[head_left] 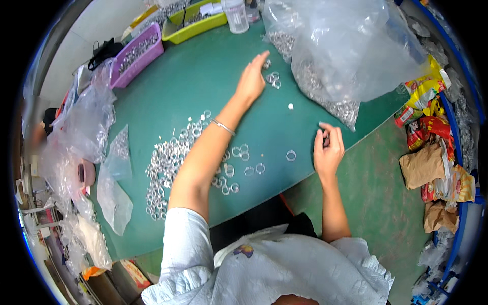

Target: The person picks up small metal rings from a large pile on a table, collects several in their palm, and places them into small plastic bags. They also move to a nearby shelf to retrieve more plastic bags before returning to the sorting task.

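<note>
My left hand [252,79] stretches far across the green table [178,96], fingers spread, its fingertips touching a few small clear plastic rings [273,79] beside a large clear bag of rings [335,56]. A thin bracelet sits on that wrist. My right hand [328,150] hovers near the table's right edge, fingers curled around a small dark and clear piece I cannot make out. A big scatter of clear rings [168,162] lies on the table left of my left forearm, with loose rings [291,155] between my arms.
A purple tray [136,55] and a yellow-green tray [195,25] holding parts stand at the table's far side with a clear jar [236,15]. Crumpled clear bags [84,132] lie at left. Snack packets and brown bags [432,152] pile at right by a blue rail.
</note>
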The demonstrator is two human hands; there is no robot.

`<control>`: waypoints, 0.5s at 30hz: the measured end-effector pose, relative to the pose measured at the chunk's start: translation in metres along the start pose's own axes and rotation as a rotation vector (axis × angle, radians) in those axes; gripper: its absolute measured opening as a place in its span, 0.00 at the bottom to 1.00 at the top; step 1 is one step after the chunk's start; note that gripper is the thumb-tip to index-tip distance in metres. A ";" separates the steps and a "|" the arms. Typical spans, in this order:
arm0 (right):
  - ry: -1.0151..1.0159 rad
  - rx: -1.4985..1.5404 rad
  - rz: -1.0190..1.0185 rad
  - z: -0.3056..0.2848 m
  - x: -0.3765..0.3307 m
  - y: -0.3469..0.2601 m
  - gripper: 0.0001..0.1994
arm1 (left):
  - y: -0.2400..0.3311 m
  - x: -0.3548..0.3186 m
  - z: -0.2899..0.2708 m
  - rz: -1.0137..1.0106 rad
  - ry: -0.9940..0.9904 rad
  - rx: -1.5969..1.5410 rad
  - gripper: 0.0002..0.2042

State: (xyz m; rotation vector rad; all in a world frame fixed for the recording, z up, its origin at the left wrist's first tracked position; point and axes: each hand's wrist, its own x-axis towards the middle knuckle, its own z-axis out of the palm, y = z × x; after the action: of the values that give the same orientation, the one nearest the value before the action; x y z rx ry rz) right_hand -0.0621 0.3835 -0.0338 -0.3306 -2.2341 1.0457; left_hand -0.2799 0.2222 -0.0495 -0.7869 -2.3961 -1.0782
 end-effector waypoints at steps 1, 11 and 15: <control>0.011 -0.008 -0.015 0.000 0.001 0.004 0.08 | 0.007 0.000 -0.006 -0.039 0.022 -0.088 0.21; -0.254 0.065 -0.007 -0.003 0.001 -0.004 0.10 | 0.114 -0.156 -0.114 -0.078 -0.426 0.016 0.14; -0.384 0.080 -0.090 0.003 0.009 -0.015 0.12 | 0.128 -0.198 -0.130 -0.083 -0.439 0.185 0.16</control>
State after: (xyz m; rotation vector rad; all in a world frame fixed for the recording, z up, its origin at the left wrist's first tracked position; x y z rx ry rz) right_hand -0.0702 0.3766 -0.0202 0.0099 -2.5052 1.2275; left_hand -0.0313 0.1268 -0.0081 -0.9433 -2.8646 -0.7556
